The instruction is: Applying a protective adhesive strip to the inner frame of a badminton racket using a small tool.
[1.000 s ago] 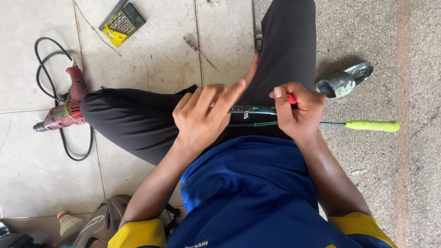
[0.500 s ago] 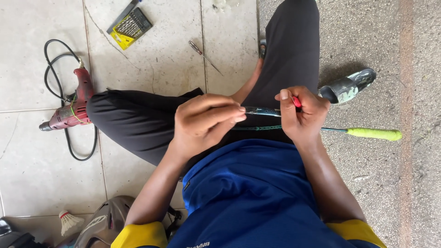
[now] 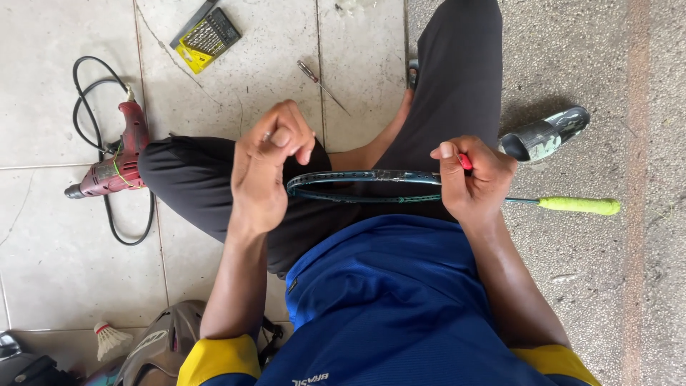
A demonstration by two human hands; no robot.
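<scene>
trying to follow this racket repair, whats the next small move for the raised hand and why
Probably bring the left hand back down to the dark oval racket frame. It is raised with fingertips pinched together, maybe on a thin string, though none shows. The right hand grips the frame's other end with a small red-handled tool, so the left end lies unsupported across the lap.

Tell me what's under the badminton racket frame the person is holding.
The racket frame lies across the person's black trousers. The right hand covers its throat, so what lies beneath there is hidden.
</scene>
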